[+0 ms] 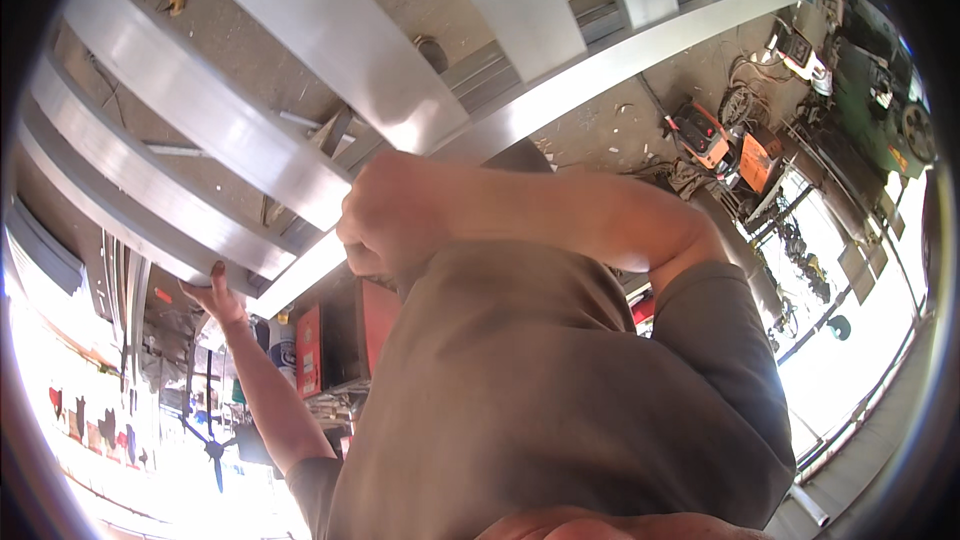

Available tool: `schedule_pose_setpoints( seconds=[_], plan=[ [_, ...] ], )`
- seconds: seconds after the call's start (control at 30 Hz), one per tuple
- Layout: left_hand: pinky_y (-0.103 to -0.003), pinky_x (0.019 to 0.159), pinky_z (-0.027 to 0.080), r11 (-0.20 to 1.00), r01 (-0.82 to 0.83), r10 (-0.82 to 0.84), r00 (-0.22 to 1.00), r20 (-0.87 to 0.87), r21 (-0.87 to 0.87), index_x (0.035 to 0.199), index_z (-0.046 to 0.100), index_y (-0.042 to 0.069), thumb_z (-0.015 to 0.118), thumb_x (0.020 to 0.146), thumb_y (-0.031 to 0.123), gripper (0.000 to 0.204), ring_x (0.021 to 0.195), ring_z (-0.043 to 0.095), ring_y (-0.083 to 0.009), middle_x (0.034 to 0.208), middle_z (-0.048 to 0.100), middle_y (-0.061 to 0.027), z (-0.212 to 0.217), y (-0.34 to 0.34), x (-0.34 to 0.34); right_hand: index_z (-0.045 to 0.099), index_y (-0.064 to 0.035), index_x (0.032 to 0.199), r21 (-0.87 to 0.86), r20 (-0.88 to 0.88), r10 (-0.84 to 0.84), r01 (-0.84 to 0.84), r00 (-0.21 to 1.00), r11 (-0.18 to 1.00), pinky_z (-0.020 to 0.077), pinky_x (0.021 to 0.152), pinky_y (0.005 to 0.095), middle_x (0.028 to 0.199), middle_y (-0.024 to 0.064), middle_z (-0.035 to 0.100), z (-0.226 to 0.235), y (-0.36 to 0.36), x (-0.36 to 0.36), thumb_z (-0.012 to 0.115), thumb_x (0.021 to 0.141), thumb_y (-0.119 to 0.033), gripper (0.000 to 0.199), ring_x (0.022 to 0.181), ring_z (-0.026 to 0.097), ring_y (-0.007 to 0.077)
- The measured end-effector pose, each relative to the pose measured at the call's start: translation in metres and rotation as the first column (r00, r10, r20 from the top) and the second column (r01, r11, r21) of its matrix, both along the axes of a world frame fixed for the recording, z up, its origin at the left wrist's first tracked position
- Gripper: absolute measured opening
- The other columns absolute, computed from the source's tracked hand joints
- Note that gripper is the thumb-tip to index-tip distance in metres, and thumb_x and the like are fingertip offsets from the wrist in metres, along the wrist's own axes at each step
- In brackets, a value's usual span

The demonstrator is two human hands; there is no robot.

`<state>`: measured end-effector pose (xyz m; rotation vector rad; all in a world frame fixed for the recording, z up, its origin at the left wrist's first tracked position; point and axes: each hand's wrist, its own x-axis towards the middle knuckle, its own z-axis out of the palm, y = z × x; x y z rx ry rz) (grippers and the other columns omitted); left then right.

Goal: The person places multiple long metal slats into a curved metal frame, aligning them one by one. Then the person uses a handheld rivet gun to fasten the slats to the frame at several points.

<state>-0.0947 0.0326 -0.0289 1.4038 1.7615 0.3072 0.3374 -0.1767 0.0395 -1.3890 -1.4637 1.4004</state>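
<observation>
A slatted frame (340,40) lies before the person (560,380), a machine (700,135) rightward.

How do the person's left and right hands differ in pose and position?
The left hand is opened out, while the right hand is curled closed. The left hand is at the left end of the slatted metal frame; the right hand is farther right along it. Both are bare.

This looks like a metal workshop: ahead of the right hand (388,215) spreads a slatted silvery metal frame (325,35); to that hand's right are a boxy orange-and-black machine (700,138), a bulky green machine (852,70) and a scrap-strewn grey-brown floor (605,120).
</observation>
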Motion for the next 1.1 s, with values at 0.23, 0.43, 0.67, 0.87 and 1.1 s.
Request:
schedule_pose_setpoints(
  seconds=[0.23, 0.43, 0.67, 0.87, 1.1],
  plan=[
    [-0.052, 0.118, 0.038, 0.999, -0.015, 0.011, 0.997, -0.071, -0.052, 0.166, 0.006, 0.002, 0.087, 0.077, 0.034, 0.124, 0.138, 0.044, -0.0365, 0.157, 0.035, -0.0228, 0.01, -0.001, 0.01, 0.068, -0.0096, 0.077, 0.062, 0.318, -0.491, 0.5, 0.811, 0.864, 0.0533, 0.067, 0.0439, 0.081, 0.0095, 0.069, 0.01, -0.091, 0.045, 0.078, 0.084, -0.015, 0.013, 0.077, 0.068, 0.0319],
    [-0.053, 0.118, 0.038, 0.996, 0.005, -0.022, 0.982, -0.186, -0.091, 0.168, 0.004, 0.006, 0.088, 0.077, 0.041, 0.128, 0.142, 0.043, -0.0366, 0.163, 0.033, -0.0212, 0.014, 0.002, 0.012, 0.071, -0.0098, 0.104, 0.205, 0.561, -0.693, 0.735, 0.453, 0.646, 0.0532, 0.086, 0.0454, 0.101, 0.0074, 0.071, 0.009, -0.157, 0.111, 0.081, 0.085, -0.013, 0.022, 0.095, 0.066, 0.0316],
    [-0.055, 0.124, 0.034, 0.992, -0.097, 0.075, 0.967, -0.242, -0.08, 0.171, 0.002, 0.018, 0.086, 0.085, 0.042, 0.122, 0.151, 0.036, -0.0376, 0.172, 0.022, -0.0163, 0.021, -0.005, 0.034, 0.068, -0.0129, 0.116, 0.215, 0.726, -0.629, 0.777, 0.278, 0.591, 0.0515, 0.093, 0.044, 0.129, 0.0068, 0.063, -0.002, -0.19, 0.147, 0.084, 0.083, -0.016, 0.036, 0.113, 0.06, 0.0332],
    [-0.056, 0.126, 0.035, 0.997, 0.041, 0.003, 0.855, -0.518, 0.073, 0.17, 0.005, 0.018, 0.067, 0.101, 0.049, 0.097, 0.153, 0.035, -0.0409, 0.172, 0.022, -0.0169, 0.035, -0.052, 0.064, 0.067, -0.0135, 0.116, 0.061, 0.696, -0.596, 0.793, 0.401, 0.606, 0.0511, 0.093, 0.0455, 0.121, 0.0078, 0.063, -0.009, -0.188, 0.151, 0.085, 0.083, -0.02, 0.038, 0.109, 0.059, 0.0327],
    [-0.052, 0.125, 0.03, 0.983, 0.004, 0.1, 0.826, -0.555, 0.184, 0.168, 0.017, 0.005, 0.048, 0.107, 0.057, 0.085, 0.155, 0.03, -0.0422, 0.171, 0.023, -0.0255, -0.005, -0.094, 0.031, 0.063, -0.0138, 0.126, -0.018, 0.75, -0.494, 0.761, 0.439, 0.649, 0.0504, 0.094, 0.0443, 0.113, 0.009, 0.062, -0.008, -0.182, 0.162, 0.088, 0.082, -0.025, 0.051, 0.104, 0.06, 0.0278]
  ],
)
